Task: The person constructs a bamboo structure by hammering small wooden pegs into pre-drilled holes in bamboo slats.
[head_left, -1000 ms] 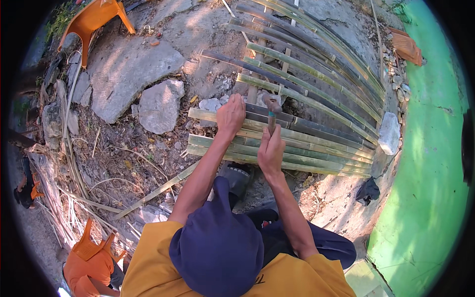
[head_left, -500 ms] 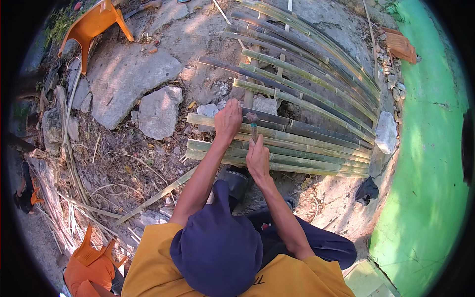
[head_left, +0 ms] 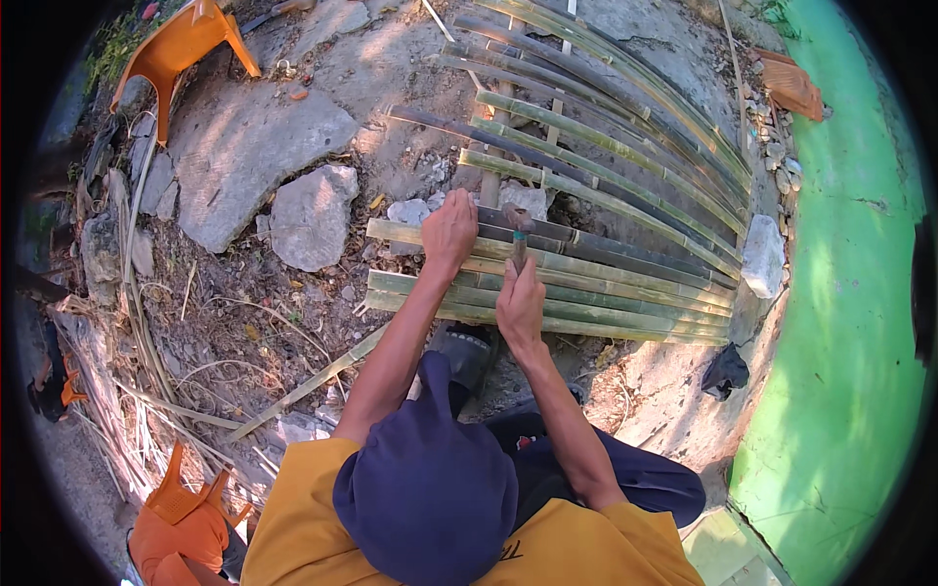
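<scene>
My right hand (head_left: 521, 305) is wrapped round the handle of a hammer (head_left: 519, 223), its metal head up over the dark bamboo slats. Closed at the left end of a dark bamboo slat (head_left: 547, 230) is my left hand (head_left: 449, 232); what its fingertips grip is hidden. Nearer me, pale and green bamboo slats (head_left: 606, 283) lie close together beneath both wrists. Farther off, more slats (head_left: 586, 183) are spaced apart across a wooden crosspiece (head_left: 491, 181).
A white stone block (head_left: 762, 259) sits at the slats' right ends, beside a green wall (head_left: 850, 293). Broken concrete slabs (head_left: 313, 217) lie to the left, with an orange chair (head_left: 176, 54) beyond. A person in orange (head_left: 176, 537) is at the lower left.
My right hand and the hammer have shifted slightly right, and the hammer head has moved a little nearer me. My left hand stays at the slat's end.
</scene>
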`<state>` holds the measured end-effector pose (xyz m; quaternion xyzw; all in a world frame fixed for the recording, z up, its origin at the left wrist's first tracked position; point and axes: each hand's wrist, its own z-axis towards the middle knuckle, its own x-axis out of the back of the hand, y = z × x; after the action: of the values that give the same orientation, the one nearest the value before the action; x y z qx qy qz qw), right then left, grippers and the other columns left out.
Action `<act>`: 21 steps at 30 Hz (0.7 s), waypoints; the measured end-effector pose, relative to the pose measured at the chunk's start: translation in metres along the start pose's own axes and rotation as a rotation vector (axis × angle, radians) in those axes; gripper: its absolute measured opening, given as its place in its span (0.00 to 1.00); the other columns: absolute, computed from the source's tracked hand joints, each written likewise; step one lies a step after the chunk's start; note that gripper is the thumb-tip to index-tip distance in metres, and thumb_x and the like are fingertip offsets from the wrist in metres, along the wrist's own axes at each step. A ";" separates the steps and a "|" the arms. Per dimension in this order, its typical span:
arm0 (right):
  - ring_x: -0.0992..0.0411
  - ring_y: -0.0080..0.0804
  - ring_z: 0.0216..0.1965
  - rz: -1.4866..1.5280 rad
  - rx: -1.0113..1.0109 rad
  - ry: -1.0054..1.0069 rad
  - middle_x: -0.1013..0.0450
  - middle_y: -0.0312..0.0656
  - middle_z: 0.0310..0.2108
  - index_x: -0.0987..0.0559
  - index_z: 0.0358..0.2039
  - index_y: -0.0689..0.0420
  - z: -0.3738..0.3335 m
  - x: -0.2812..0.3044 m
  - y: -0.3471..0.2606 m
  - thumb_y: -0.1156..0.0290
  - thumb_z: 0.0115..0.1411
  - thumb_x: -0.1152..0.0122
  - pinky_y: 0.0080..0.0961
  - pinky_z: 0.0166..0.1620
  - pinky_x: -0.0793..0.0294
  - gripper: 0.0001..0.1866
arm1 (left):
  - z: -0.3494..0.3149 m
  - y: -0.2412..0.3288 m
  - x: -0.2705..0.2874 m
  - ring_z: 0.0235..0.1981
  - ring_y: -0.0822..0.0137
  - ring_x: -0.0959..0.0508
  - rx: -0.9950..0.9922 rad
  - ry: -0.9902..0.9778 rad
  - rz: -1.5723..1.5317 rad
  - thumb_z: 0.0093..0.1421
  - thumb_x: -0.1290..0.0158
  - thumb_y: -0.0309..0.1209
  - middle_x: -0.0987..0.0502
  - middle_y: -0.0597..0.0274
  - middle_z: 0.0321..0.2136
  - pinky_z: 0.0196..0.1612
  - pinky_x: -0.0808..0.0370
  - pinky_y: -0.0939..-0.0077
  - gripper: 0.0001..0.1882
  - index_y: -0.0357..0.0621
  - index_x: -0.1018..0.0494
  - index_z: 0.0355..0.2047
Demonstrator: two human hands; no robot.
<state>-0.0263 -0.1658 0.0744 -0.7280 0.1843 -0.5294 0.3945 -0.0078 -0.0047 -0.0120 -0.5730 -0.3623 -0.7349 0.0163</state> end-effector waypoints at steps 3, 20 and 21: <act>0.26 0.69 0.27 0.064 0.028 0.067 0.27 0.63 0.21 0.32 0.44 0.65 0.003 -0.005 0.009 0.67 0.74 0.51 0.60 0.27 0.35 0.12 | 0.003 0.009 0.004 0.28 0.44 0.21 0.011 -0.016 -0.029 0.75 0.58 0.39 0.24 0.50 0.30 0.30 0.23 0.50 0.13 0.45 0.31 0.36; 0.25 0.70 0.28 -0.017 -0.026 0.027 0.27 0.65 0.22 0.32 0.46 0.66 0.005 0.002 0.011 0.65 0.74 0.52 0.60 0.27 0.34 0.14 | 0.002 0.002 0.000 0.28 0.43 0.20 0.024 -0.037 -0.037 0.75 0.58 0.39 0.23 0.50 0.30 0.30 0.23 0.48 0.13 0.45 0.31 0.36; 0.25 0.70 0.28 -0.019 -0.031 0.024 0.27 0.65 0.22 0.32 0.46 0.66 0.001 0.001 0.011 0.65 0.74 0.52 0.60 0.27 0.34 0.14 | 0.001 0.004 0.002 0.28 0.43 0.20 0.014 -0.029 -0.045 0.75 0.57 0.39 0.23 0.50 0.30 0.30 0.23 0.48 0.13 0.45 0.31 0.37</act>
<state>-0.0231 -0.1730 0.0669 -0.7296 0.1902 -0.5388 0.3759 -0.0055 -0.0062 -0.0083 -0.5752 -0.3806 -0.7241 -0.0014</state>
